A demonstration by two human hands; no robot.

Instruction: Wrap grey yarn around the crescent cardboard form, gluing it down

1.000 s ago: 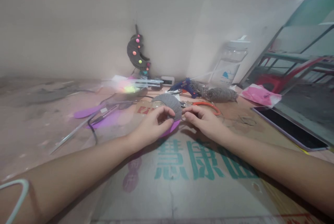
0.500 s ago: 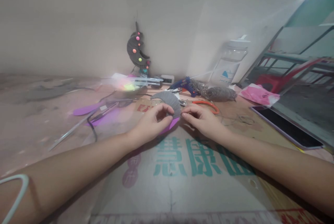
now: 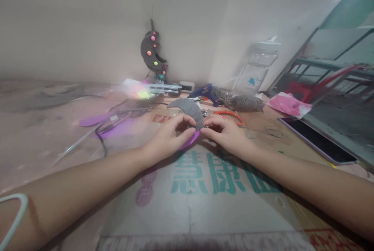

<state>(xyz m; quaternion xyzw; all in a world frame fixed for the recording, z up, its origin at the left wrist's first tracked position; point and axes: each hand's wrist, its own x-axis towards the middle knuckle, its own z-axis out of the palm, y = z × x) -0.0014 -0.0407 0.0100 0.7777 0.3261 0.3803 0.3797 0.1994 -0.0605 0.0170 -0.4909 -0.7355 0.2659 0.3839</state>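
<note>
Between my two hands is a crescent [image 3: 191, 110] wrapped in grey yarn, its lower part bare purple [image 3: 190, 141]. My left hand [image 3: 172, 134] pinches it from the left, thumb and forefinger at the edge where grey meets purple. From the right, my right hand [image 3: 226, 131] has thumb and fingertips pressed together at the same edge. A bit of yarn may be in that pinch; it is too small to make out. Just behind my right hand lie orange-handled scissors [image 3: 233, 116].
A finished grey crescent with coloured balls [image 3: 150, 52] stands against the wall. Behind the hands are a blue glue gun [image 3: 206, 93], a grey yarn skein [image 3: 245, 103] and a clear bottle [image 3: 258, 66]. A phone [image 3: 318, 140] lies right, purple pieces [image 3: 96, 119] left, cardboard [image 3: 233, 212] below.
My right hand has moved slightly left, its fingertips now against the crescent's edge. The crescent has turned a little in my hands. The whole view has shifted slightly.
</note>
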